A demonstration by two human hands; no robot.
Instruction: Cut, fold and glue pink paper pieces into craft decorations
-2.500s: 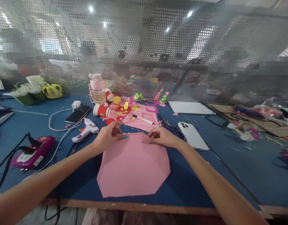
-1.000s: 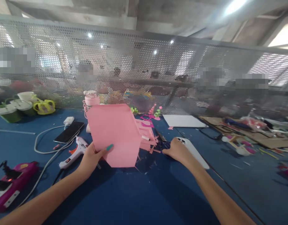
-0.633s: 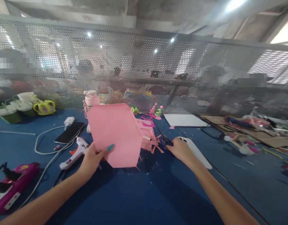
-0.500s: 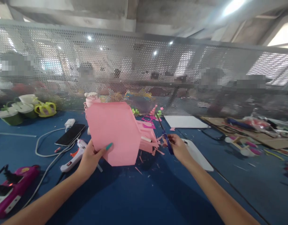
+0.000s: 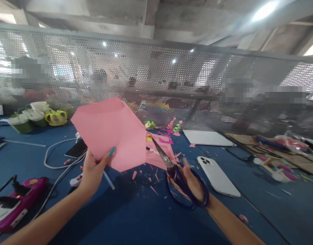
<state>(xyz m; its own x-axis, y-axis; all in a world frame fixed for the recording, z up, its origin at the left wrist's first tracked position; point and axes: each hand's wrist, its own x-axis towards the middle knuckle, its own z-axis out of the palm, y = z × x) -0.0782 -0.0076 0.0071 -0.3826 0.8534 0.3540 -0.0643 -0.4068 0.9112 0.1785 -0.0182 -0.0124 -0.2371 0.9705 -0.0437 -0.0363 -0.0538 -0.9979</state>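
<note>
Since the earlier frame, the pink sheet (image 5: 110,132) has tilted further over to the left, and the scissors (image 5: 169,163) have come up beside it, swung round so the blades point up toward its right edge.

The blue table (image 5: 146,221) runs under everything. Above it, the sheet hangs tilted in the left hand (image 5: 91,170), the thumb pressed on its front and the other fingers behind. It is in one piece, with slanted corners already shaped and what looks like a narrow fold along the upper right edge. How much shaping is left cannot be told. The blade tips are close to that edge; whether they touch is unclear. The right hand (image 5: 193,185) is closed round the scissors, its fingers in the handle loops, though blur hides their exact spread.

Behind the blades lies a pile of pink paper (image 5: 160,158), with a marker (image 5: 152,149) on it. The white phone (image 5: 219,177) lies to the right of the scissors, the purple power strip (image 5: 23,194) far left, with black plugs in it.

As for containers, green and white cups (image 5: 22,124) stand together at the back left, beside a yellow basket-like thing (image 5: 56,117); their contents cannot be seen. Smallest are the pink scraps (image 5: 134,175), scattered on the table below the sheet.
</note>
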